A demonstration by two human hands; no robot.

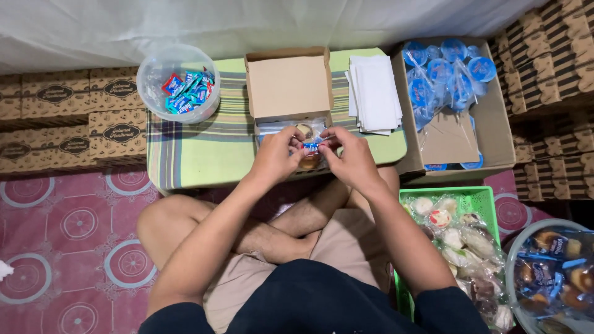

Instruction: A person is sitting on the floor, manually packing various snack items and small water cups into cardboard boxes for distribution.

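While pinching a small blue-and-red sachet [311, 147] in both grips, left hand [275, 154] and right hand [352, 158], over the open snack box [289, 86] at the bench's near edge: pastries already in, lid still up.

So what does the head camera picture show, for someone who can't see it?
A seated person's left hand and right hand pinch a small wrapped sweet over an open cardboard box on a striped cloth. A bowl of sweets and white napkins sit nearby.

Box contents [307, 162] under both hands [312, 154]
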